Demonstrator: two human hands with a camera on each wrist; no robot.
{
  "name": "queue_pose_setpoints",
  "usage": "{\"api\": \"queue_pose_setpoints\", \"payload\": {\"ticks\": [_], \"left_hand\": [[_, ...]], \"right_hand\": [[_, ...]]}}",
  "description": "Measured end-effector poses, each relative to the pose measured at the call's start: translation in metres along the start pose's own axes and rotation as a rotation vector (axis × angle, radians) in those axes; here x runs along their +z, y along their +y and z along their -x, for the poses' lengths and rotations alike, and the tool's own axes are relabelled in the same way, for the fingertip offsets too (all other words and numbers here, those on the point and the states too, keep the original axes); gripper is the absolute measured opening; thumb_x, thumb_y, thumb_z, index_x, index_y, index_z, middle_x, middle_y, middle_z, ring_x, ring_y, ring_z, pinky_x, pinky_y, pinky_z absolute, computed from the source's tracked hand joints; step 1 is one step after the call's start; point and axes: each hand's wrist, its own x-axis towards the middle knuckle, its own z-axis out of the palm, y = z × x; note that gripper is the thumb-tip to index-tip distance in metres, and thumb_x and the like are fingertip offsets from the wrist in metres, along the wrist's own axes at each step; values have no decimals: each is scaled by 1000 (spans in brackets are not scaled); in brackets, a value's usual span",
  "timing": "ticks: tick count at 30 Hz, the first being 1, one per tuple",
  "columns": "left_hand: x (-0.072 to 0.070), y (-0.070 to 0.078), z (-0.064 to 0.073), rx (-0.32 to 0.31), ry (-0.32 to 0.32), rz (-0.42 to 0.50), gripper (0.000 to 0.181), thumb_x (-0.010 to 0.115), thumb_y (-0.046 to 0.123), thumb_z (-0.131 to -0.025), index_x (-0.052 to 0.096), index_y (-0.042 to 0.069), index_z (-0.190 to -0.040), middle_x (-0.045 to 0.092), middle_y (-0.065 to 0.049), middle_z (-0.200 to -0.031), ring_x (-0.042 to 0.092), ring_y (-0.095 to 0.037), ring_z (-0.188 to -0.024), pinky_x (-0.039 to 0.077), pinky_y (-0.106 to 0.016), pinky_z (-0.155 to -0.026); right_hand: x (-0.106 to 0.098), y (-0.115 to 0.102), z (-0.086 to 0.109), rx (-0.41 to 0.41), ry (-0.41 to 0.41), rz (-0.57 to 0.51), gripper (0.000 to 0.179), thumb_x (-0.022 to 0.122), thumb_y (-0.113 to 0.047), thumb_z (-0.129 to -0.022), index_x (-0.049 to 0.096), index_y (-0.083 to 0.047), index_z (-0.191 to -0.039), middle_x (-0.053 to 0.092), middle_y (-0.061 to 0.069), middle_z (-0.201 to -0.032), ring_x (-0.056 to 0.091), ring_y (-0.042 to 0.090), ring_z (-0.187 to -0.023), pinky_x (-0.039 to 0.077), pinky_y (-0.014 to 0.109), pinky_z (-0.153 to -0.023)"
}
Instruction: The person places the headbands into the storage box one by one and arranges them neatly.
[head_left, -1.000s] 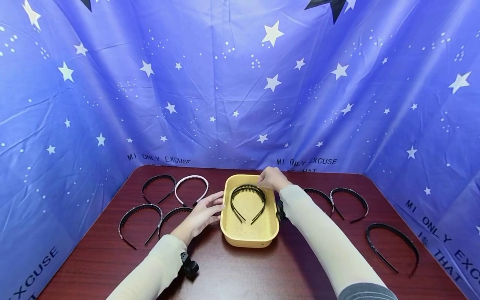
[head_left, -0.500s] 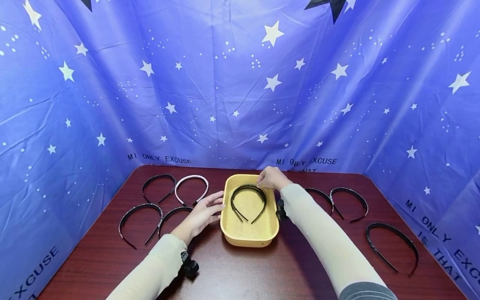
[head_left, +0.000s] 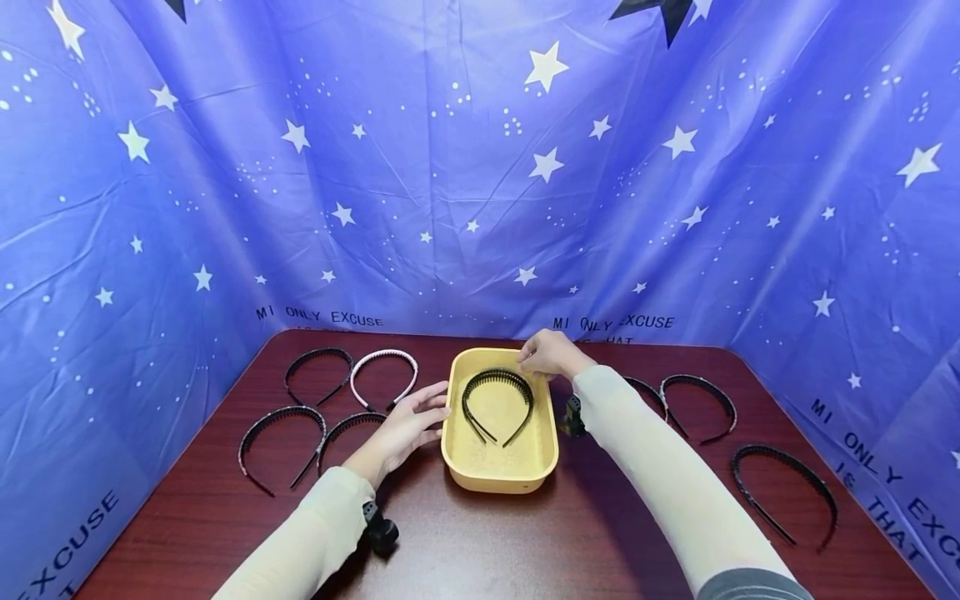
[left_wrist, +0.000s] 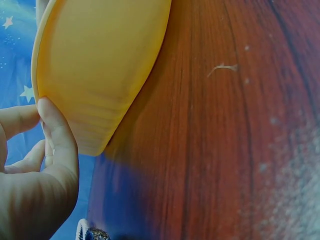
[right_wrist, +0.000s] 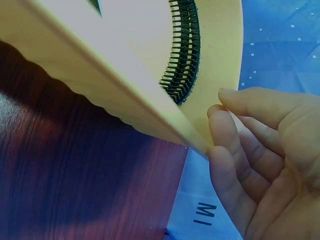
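Note:
A yellow plastic tray stands at the middle of the table, with black toothed headbands lying nested inside. In the head view my left hand has its fingers stretched against the tray's left side. The left wrist view shows those fingertips touching near the rim. My right hand is over the far right corner of the tray. Its fingers are loosely bent by the corner, with no headband between them, and apart from the nested headbands in the right wrist view.
On the left lie a pink headband and black headbands, one partly behind my left hand. More black headbands lie on the right, one nearer the front. A starry blue cloth surrounds the brown table.
My right hand and forearm have shifted slightly to the right. A leg of the nested headbands moved a little to the right early on. My left hand stays against the tray.

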Motion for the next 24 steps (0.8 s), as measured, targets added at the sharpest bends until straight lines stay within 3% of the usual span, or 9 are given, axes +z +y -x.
{"api": "queue_pose_setpoints", "payload": {"ticks": [17, 24], "left_hand": [[-1, -2, -2, 3, -5, 8, 58, 58, 2, -98, 37, 0, -152, 48, -24, -138, 60, -19, -105, 55, -30, -81], [-1, -1, -1, 1, -5, 13, 58, 58, 2, -98, 38, 0, -152, 49, -25, -138, 59, -21, -106, 55, -30, -81]], "right_hand": [[-14, 7, 14, -35, -18, -40, 18, 73, -15, -91, 76, -4, -106, 73, 7, -92, 68, 17, -67, 59, 37, -62], [-16, 9, 19, -74, -6, -33, 19, 73, -16, -91, 76, -4, -105, 73, 7, -87, 70, 26, -71, 59, 42, -64]]}}
